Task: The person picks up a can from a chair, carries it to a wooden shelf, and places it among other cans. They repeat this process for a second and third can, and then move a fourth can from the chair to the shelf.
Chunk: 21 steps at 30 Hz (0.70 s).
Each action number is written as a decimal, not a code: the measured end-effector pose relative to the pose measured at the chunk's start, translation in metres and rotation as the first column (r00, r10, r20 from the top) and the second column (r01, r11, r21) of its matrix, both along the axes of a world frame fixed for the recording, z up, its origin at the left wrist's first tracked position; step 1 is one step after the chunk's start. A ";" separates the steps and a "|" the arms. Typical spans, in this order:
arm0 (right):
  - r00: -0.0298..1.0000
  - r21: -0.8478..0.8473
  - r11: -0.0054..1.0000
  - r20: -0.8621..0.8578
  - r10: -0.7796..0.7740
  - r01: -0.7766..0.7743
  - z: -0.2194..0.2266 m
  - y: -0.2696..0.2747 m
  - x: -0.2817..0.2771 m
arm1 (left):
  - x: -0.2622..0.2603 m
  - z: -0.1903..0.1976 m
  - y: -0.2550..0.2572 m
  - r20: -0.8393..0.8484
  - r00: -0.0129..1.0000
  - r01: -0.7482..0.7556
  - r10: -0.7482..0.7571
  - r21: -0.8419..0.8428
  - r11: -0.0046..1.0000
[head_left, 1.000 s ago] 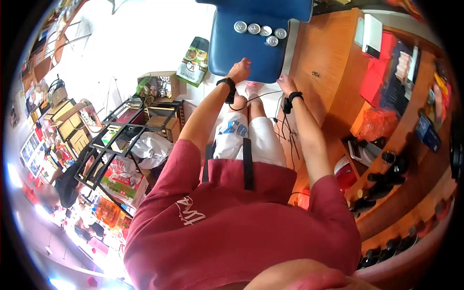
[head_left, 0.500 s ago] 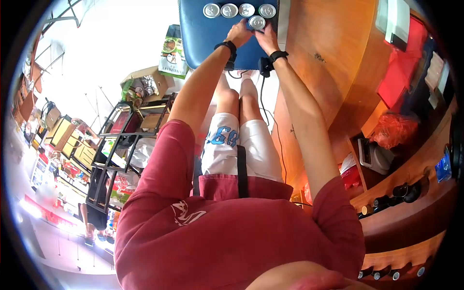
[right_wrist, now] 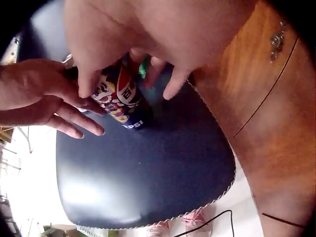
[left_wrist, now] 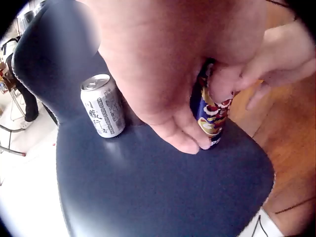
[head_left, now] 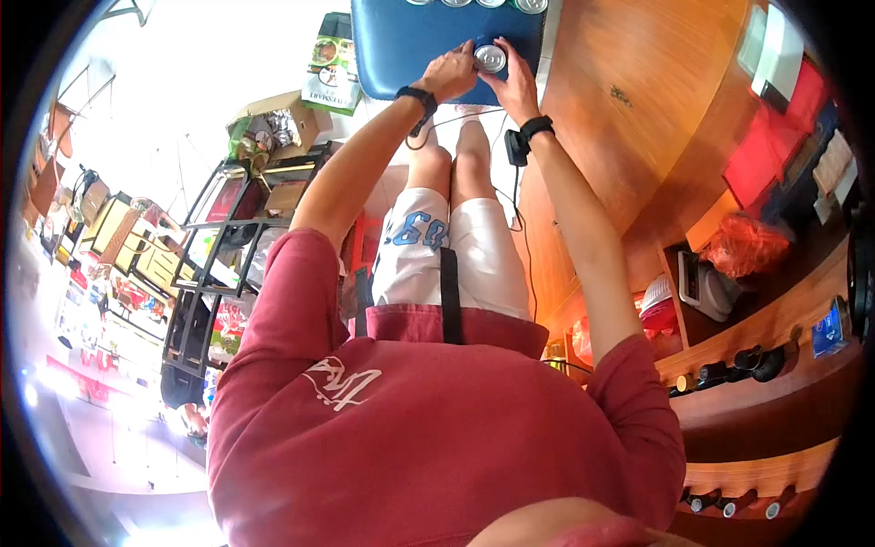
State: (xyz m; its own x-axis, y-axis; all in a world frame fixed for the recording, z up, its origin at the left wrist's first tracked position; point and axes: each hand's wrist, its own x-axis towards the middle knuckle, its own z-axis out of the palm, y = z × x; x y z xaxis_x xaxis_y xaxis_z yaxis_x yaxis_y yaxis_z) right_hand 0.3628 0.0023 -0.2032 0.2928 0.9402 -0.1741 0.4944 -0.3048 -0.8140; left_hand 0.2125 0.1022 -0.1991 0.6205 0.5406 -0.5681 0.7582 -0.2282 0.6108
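Observation:
A dark blue Pepsi can [head_left: 489, 60] with a colourful print stands upright on the blue padded seat [head_left: 401, 55], between both hands. My right hand [head_left: 517, 91] grips it, thumb on one side and fingers on the other, as the right wrist view shows. On the can's other side, my left hand [head_left: 451, 75] has its fingers [right_wrist: 69, 118] extended, with fingertips right at the can. A white can with dark lettering [left_wrist: 103, 106] stands on the seat to the left in the left wrist view. Further cans [head_left: 529, 5] are cut off at the head view's top edge.
A wooden cabinet [head_left: 629, 100] borders the seat on the right. To the left are a printed bag [head_left: 333, 68], an open cardboard box [head_left: 296, 128] and a black-framed rack [head_left: 219, 228]. A thin cable [right_wrist: 227, 212] runs near the feet below the seat.
Both hands first moved forward from the seat's front edge to the nearest can. The Pepsi can has since come away from the row, toward my body, between the hands.

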 end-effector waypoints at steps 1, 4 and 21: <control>1.000 0.008 1.000 -0.016 0.005 -0.005 0.010 -0.004 -0.006 | -0.009 0.008 -0.007 0.052 0.998 -0.032 0.030 0.041 0.999; 0.990 -0.033 0.999 -0.140 -0.011 0.006 0.035 -0.007 -0.025 | -0.036 0.037 -0.002 0.055 0.997 0.056 -0.057 0.017 0.998; 0.943 0.132 0.984 -0.324 -0.073 0.122 0.227 0.049 -0.054 | -0.058 0.220 0.075 0.623 0.772 0.018 -0.125 0.175 0.984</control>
State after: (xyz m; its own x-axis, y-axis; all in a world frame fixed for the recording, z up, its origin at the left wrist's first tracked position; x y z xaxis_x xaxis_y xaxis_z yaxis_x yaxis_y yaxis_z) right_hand 0.3087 0.0517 0.0239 0.3368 0.9319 -0.1344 0.1773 -0.2029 -0.9630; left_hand 0.1541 0.1777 0.0214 0.8498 0.5250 0.0481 0.1934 -0.3953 0.8980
